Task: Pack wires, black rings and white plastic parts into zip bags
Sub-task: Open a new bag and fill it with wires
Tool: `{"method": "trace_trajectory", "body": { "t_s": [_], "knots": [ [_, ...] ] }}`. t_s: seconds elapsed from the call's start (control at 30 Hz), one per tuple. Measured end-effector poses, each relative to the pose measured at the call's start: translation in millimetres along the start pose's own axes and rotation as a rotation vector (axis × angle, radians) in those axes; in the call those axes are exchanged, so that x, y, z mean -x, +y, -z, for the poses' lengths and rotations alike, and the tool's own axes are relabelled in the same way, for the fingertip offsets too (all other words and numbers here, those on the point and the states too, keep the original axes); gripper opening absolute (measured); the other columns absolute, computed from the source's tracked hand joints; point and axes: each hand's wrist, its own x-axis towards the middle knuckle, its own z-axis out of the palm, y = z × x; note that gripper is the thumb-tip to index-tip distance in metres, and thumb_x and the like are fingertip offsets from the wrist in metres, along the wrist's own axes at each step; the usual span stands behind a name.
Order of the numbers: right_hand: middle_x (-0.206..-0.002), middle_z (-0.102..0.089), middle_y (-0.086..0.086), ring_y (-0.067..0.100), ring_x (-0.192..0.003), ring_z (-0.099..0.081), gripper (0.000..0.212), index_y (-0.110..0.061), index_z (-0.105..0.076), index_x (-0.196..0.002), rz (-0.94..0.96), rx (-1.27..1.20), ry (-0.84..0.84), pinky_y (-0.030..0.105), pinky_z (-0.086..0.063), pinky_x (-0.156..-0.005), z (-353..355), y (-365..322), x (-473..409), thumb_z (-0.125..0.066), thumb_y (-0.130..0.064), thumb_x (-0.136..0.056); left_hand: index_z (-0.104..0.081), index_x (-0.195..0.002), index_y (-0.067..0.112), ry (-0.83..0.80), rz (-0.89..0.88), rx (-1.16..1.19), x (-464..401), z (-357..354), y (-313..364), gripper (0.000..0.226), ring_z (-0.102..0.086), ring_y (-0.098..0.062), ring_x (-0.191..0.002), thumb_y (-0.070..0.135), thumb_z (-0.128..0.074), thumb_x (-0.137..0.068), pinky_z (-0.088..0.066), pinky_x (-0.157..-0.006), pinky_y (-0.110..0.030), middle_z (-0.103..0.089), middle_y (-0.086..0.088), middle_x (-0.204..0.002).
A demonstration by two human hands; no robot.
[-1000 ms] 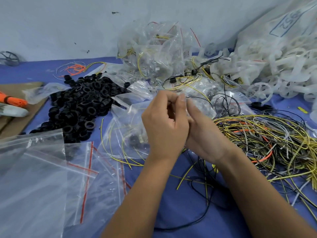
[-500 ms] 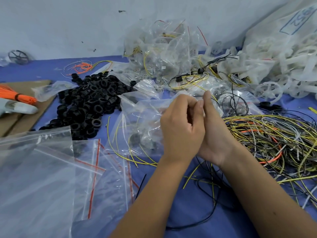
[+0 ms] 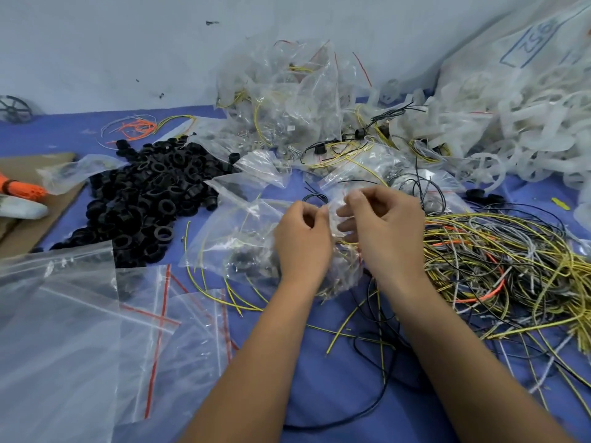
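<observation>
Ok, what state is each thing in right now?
Left hand: pinching the bag's top edge.
Right hand: pinching the same edge.
Held bag: filled with wires, mouth between the fingers.
Black rings: loose pile.
Wires: loose tangle.
Empty bags: flat, stacked.
Packed bags: heaped by the wall.

Two bare forearms are reaching into the head view from the lower edge, with no sleeve, glove, watch or ring showing on them. The left hand (image 3: 302,241) and right hand (image 3: 388,233) are showing short, unpainted nails on slim fingers.
</observation>
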Motion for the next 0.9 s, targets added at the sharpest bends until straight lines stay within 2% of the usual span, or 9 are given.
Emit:
{"method": "trace_trajectory", "body": {
  "t_s": [0.2,0.37,0.47,0.53,0.63,0.7,0.77,0.9],
  "knots": [
    [-0.072,-0.074,0.001,0.024,-0.068,-0.073,0.018,-0.018,-0.072,-0.08,-0.021,0.205,0.023,0.05,-0.061,-0.07,25.2,-1.4,-31.4,-0.061,-0.027,-0.091,-0.056,-0.074,0.018,-0.039,-0.169,0.007,7.7,-3.9,7.0,0.026,-0.05,-0.004,-0.06,0.022,-0.066,-0.097,-0.04,-0.059,-0.019,-0.057,0.008,-0.065],
    [-0.073,-0.072,0.011,0.031,-0.072,-0.071,0.02,-0.01,-0.075,-0.08,0.002,0.608,0.003,0.043,-0.061,-0.073,51.2,-3.1,-95.3,-0.058,-0.018,-0.087,-0.057,-0.078,0.013,-0.148,-0.192,0.061,7.9,-9.1,6.0,0.023,-0.048,-0.005,-0.06,0.022,-0.065,-0.098,-0.039,-0.057,-0.015,-0.055,0.006,-0.067],
    [-0.088,-0.071,0.018,0.037,-0.087,-0.067,0.019,-0.005,-0.074,-0.09,-0.033,0.792,0.01,0.039,-0.058,-0.078,63.7,11.3,-131.6,-0.057,-0.011,-0.086,-0.058,-0.078,0.012,-0.169,-0.163,0.073,5.6,-13.3,3.2,0.025,-0.047,-0.01,-0.061,0.025,-0.064,-0.099,-0.04,-0.058,-0.022,-0.054,0.002,-0.067],
    [-0.102,-0.07,0.02,0.039,-0.097,-0.065,0.022,-0.003,-0.071,-0.104,-0.001,0.887,0.012,0.04,-0.056,-0.082,70.1,26.1,-147.5,-0.056,-0.006,-0.089,-0.058,-0.077,0.014,-0.168,-0.138,0.092,3.7,-15.1,1.6,0.025,-0.048,-0.012,-0.062,0.025,-0.065,-0.099,-0.042,-0.06,-0.027,-0.055,0.003,-0.066],
    [-0.124,-0.058,0.021,0.041,-0.107,-0.059,0.03,-0.003,-0.058,-0.125,0.012,1.007,-0.014,0.04,-0.047,-0.083,76.1,45.4,-161.9,-0.055,-0.006,-0.095,-0.057,-0.074,0.02,-0.173,-0.127,0.094,2.1,-17.2,-0.1,0.026,-0.05,-0.01,-0.061,0.026,-0.065,-0.098,-0.042,-0.059,-0.023,-0.055,0.01,-0.064],
    [-0.13,-0.049,0.021,0.044,-0.106,-0.059,0.031,-0.004,-0.054,-0.127,-0.02,1.076,-0.005,0.04,-0.042,-0.079,78.4,53.9,-168.2,-0.057,-0.009,-0.097,-0.056,-0.073,0.023,-0.172,-0.129,0.085,1.7,-17.2,-1.2,0.027,-0.05,-0.008,-0.06,0.027,-0.065,-0.098,-0.041,-0.057,-0.019,-0.055,0.013,-0.062],
    [-0.134,-0.043,0.021,0.045,-0.1,-0.061,0.031,-0.006,-0.057,-0.127,-0.048,1.142,0.004,0.04,-0.043,-0.078,80.8,58.7,-172.8,-0.06,-0.011,-0.097,-0.056,-0.073,0.024,-0.177,-0.129,0.085,1.6,-17.4,-1.6,0.027,-0.05,-0.007,-0.06,0.028,-0.065,-0.098,-0.041,-0.058,-0.02,-0.055,0.014,-0.062],
    [-0.132,-0.045,0.018,0.044,-0.101,-0.06,0.031,-0.014,-0.062,-0.128,-0.025,1.133,-0.053,0.042,-0.049,-0.085,85.8,65.3,-179.6,-0.06,-0.014,-0.098,-0.057,-0.073,0.024,-0.185,-0.136,0.084,2.0,-17.6,-1.3,0.027,-0.049,-0.01,-0.06,0.028,-0.065,-0.099,-0.042,-0.06,-0.027,-0.054,0.013,-0.062]
  ]
}}
